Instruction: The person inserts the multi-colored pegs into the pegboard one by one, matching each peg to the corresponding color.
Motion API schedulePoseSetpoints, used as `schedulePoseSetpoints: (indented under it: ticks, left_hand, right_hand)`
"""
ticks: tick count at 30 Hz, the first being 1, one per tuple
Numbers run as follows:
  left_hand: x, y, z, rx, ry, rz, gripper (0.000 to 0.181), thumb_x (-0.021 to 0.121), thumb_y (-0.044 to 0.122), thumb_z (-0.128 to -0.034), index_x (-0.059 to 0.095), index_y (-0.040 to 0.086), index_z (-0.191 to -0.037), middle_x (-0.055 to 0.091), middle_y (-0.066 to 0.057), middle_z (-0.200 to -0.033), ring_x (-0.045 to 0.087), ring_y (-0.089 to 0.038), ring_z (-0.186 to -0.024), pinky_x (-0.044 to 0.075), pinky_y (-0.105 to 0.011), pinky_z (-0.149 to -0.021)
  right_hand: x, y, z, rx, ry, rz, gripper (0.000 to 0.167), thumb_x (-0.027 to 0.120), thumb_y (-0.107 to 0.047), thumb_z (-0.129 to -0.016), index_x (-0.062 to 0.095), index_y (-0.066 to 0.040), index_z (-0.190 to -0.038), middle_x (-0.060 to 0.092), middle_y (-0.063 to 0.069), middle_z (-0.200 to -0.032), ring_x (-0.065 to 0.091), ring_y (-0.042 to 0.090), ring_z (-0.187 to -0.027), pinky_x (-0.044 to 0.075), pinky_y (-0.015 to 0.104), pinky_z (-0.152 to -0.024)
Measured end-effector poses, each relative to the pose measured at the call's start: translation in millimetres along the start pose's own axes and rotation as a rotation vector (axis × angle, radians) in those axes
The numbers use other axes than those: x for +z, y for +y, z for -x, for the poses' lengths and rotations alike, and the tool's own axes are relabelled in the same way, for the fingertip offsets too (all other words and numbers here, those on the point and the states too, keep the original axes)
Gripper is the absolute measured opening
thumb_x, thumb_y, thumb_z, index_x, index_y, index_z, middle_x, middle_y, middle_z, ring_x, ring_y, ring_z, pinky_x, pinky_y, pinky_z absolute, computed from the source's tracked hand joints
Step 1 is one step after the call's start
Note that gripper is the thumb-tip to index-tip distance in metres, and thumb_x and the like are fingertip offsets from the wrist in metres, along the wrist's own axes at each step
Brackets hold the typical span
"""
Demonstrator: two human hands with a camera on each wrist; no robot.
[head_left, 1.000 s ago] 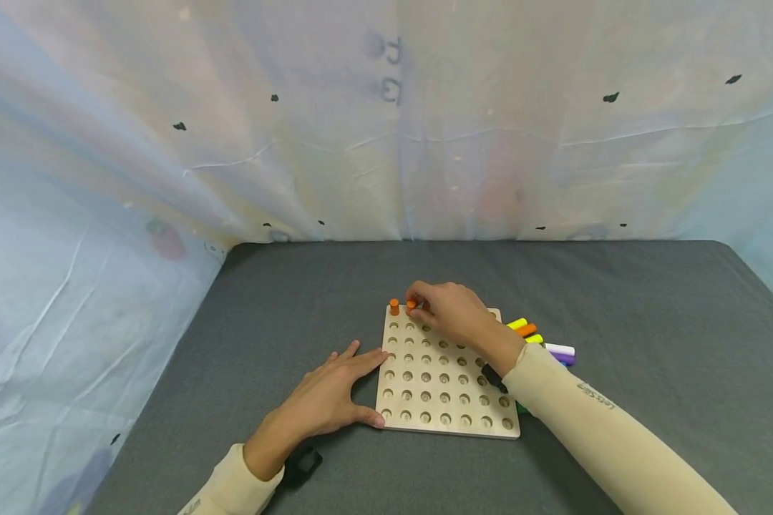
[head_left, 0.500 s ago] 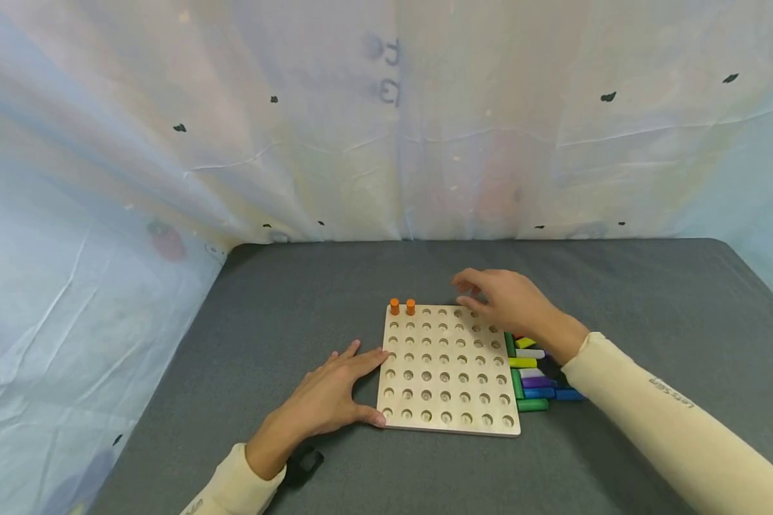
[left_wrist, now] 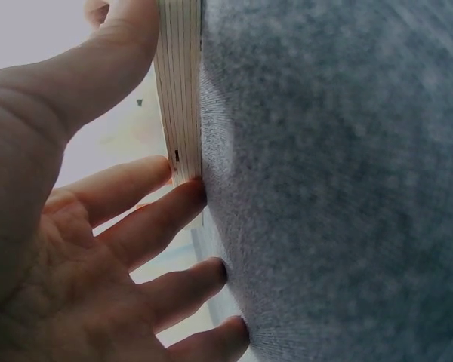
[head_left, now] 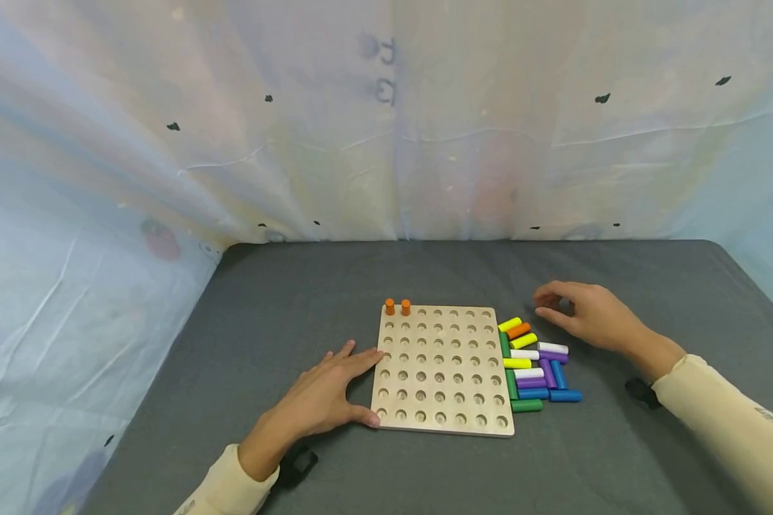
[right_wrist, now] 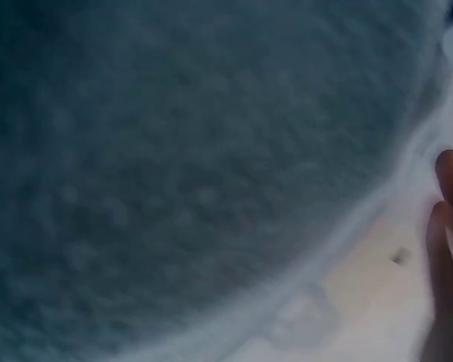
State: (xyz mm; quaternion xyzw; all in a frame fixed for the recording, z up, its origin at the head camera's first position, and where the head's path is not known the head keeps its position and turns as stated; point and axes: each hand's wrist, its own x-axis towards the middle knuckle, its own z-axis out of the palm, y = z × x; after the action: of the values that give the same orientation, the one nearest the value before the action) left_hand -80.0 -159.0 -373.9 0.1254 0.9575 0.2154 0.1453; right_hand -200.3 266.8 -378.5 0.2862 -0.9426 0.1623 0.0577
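My left hand (head_left: 325,392) spread against square pale-wood board (head_left: 447,368), right hand (head_left: 594,313) slack; 2 orange cylinders (head_left: 406,307) seated 11 o'clock, multicoloured cylinders (head_left: 529,373) unplaced.

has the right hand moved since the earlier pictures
Yes, rightward: the bare right hand was over the pale square wooden pegboard and is now past its right edge.

Table covered in dark grey cloth (head_left: 283,300), far corners rounded. Far side: pale, translucent sheeting (head_left: 335,179) hung as wall, faint pink and yellow tints, thin horizontal crease (head_left: 489,130) across it. Small dark patches (head_left: 602,99) scattered on it; blurry lettering (head_left: 385,91) high near middle. Left: bluish-white wrinkled sheeting (head_left: 51,300), faded red print (head_left: 159,238) toward far corner. Right: pale blue sheeting (head_left: 756,172). Light soft, diffuse.
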Motion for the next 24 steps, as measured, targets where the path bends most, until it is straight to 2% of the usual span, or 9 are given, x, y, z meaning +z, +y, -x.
schedulePoseSetpoints:
  ticks: [4,8,12,16,24]
  left_hand:
    - [1.5,0.8,-0.1,-0.006,-0.003,0.008,0.098,0.087,0.053,-0.0642,0.041,0.042,-0.15,0.039,0.012,-0.158,0.024,-0.033,-0.153,0.029,-0.078,-0.102]
    - [1.5,1.0,0.0,-0.02,0.01,0.002,0.098,0.088,0.052,-0.0639,0.041,0.043,-0.15,0.039,0.013,-0.158,0.025,-0.034,-0.152,0.03,-0.079,-0.101]
    - [0.6,0.1,0.4,-0.005,0.021,-0.003,0.099,0.088,0.051,-0.0639,0.042,0.04,-0.15,0.04,0.012,-0.158,0.024,-0.03,-0.153,0.03,-0.073,-0.107]
    - [0.5,-0.2,0.8,0.009,0.024,-0.006,0.099,0.087,0.052,-0.0639,0.042,0.037,-0.151,0.041,0.011,-0.157,0.024,-0.028,-0.153,0.029,-0.068,-0.112]
    - [0.1,1.3,0.9,-0.027,0.018,-0.017,0.098,0.087,0.054,-0.0633,0.041,0.043,-0.15,0.04,0.013,-0.158,0.027,-0.035,-0.151,0.031,-0.079,-0.099]
  right_hand:
    - [8.2,-2.3,7.2,-0.027,0.041,-0.039,0.023,0.074,-0.023,-0.091,0.069,-0.016,-0.113,0.074,-0.005,-0.099,0.068,0.013,-0.089,0.056,0.043,-0.079]
    - [14.5,-10.2,6.6,-0.026,0.079,-0.094,0.021,0.074,-0.022,-0.091,0.07,-0.018,-0.111,0.073,-0.008,-0.098,0.065,0.01,-0.087,0.053,0.039,-0.076]
    - [20.0,-19.6,2.3,-0.024,0.03,-0.137,0.021,0.074,-0.023,-0.091,0.07,-0.021,-0.111,0.071,-0.011,-0.098,0.062,0.007,-0.088,0.05,0.036,-0.076]
    - [23.1,-25.9,-0.7,-0.027,-0.011,-0.135,0.018,0.074,-0.023,-0.091,0.071,-0.023,-0.108,0.07,-0.012,-0.097,0.061,0.006,-0.089,0.051,0.038,-0.08]
    - [19.4,-22.8,2.0,0.032,-0.006,-0.129,0.016,0.075,-0.017,-0.089,0.073,-0.018,-0.105,0.072,-0.003,-0.1,0.062,0.016,-0.093,0.052,0.048,-0.088]
